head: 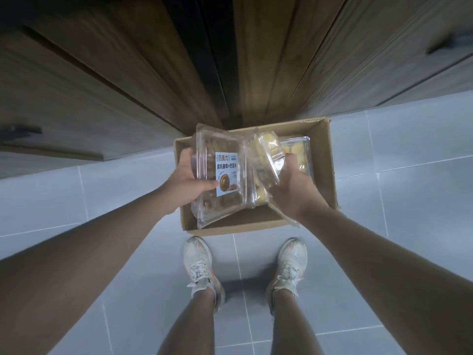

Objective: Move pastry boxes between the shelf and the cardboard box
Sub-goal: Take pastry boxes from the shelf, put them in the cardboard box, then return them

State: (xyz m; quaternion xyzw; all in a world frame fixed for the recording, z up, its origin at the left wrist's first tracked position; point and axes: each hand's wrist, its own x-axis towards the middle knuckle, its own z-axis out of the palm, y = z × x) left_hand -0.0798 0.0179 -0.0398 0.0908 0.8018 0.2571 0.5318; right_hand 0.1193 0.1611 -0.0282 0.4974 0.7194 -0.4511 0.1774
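An open cardboard box (323, 160) sits on the tiled floor against the wooden cabinets. My left hand (188, 179) grips a clear plastic pastry box (220, 149) with dark brown pastries and a light blue label, held above the cardboard box. My right hand (294, 185) grips a second clear pastry box (266, 155) with yellow pastries, tilted on its edge beside the first. Another clear pastry box (297, 148) with yellow pastries lies inside the cardboard box at its far right.
Wooden cabinet fronts (276, 60) rise right behind the cardboard box, with a dark gap (215, 60) between them. Dark handles (20, 130) show at the left and upper right. My two feet in white sneakers (202, 267) stand just in front of the box.
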